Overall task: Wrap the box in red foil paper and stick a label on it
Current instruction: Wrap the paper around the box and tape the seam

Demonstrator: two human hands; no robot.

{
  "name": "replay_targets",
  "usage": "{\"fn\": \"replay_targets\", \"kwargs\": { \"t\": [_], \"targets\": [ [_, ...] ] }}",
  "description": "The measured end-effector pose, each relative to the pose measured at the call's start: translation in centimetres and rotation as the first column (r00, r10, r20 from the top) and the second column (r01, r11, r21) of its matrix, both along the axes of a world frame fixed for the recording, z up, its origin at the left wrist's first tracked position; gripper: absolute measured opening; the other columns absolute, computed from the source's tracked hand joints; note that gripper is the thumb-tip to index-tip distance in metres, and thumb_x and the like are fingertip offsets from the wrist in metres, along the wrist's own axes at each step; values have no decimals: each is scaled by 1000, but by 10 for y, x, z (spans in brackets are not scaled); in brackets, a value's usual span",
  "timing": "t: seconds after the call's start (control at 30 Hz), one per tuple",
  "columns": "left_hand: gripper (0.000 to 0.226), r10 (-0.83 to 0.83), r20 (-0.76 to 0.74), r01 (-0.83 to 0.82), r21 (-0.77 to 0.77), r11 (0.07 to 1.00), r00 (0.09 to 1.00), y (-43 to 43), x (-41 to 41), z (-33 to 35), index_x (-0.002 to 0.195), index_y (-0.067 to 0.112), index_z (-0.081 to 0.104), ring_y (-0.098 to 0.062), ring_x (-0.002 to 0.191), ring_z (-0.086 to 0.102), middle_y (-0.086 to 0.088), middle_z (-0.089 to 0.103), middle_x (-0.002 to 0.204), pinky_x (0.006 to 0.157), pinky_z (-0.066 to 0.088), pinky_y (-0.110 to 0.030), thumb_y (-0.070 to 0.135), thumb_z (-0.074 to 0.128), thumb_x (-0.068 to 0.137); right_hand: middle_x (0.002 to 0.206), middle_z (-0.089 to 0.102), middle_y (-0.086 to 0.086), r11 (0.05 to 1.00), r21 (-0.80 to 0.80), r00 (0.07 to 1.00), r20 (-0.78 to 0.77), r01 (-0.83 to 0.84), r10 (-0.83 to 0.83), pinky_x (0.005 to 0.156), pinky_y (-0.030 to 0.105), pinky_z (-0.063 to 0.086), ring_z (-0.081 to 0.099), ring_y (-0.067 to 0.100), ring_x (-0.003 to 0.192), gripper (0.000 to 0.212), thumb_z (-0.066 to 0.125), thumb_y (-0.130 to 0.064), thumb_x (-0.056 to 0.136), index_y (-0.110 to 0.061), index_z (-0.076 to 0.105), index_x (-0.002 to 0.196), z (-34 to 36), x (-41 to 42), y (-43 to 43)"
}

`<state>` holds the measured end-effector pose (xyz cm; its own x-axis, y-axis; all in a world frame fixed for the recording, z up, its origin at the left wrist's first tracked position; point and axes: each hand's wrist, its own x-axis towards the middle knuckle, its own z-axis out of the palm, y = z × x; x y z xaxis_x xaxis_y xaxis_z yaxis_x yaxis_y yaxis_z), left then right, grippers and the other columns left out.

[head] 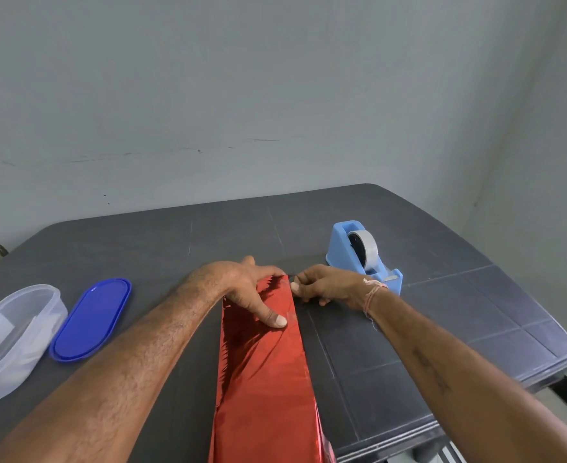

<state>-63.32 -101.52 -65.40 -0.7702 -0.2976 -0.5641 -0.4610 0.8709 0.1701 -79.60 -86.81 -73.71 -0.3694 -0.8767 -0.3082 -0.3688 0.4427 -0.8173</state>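
Observation:
A long box wrapped in shiny red foil paper [262,369] lies lengthwise on the dark table [425,315], running from the near edge toward the middle. My left hand [252,289] presses flat on the foil near the box's far end, thumb laid along the top. My right hand [325,285] pinches the foil at the far right corner of the box, fingers closed on its edge. No label is in sight.
A light blue tape dispenser [364,253] with a roll of tape stands just behind my right hand. At the left lie a clear oval plastic container [11,335] and its blue lid [91,319]. A grey wall rises behind the table; the table's edge falls off at the right.

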Motion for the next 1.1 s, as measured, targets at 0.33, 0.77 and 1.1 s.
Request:
{"fn": "replay_targets", "kwargs": {
  "t": [0.33, 0.77, 1.1],
  "targets": [
    [117, -13, -12, 13, -1, 1000, 1000, -4, -1, -5, 151, 60, 16, -33, 139, 38, -1, 32, 141, 112, 41, -56, 80, 80, 55, 90, 64, 4, 999, -43, 999, -33, 11, -13, 71, 25, 44, 54, 12, 82, 30, 66, -34, 99, -5, 70, 99, -4, 3, -3],
    [125, -10, -9, 10, 16, 1000, 1000, -5, 0, -6, 151, 63, 14, -33, 142, 36, 0, 30, 144, 115, 38, -54, 84, 77, 45, 85, 74, -3, 981, -149, 923, -345, 125, -170, 86, 39, 59, 68, 15, 82, 19, 84, -27, 82, -14, 70, 85, -31, 11, -13],
    [117, -7, -17, 7, -5, 1000, 1000, -2, 3, -4, 153, 60, 12, -35, 144, 33, -3, 29, 147, 114, 38, -56, 76, 80, 60, 77, 65, -9, 955, -224, 933, -261, 193, -250, 57, 9, 45, 57, 3, 68, 23, 85, -27, 83, -21, 63, 83, -28, 19, -7]
  ]
}}
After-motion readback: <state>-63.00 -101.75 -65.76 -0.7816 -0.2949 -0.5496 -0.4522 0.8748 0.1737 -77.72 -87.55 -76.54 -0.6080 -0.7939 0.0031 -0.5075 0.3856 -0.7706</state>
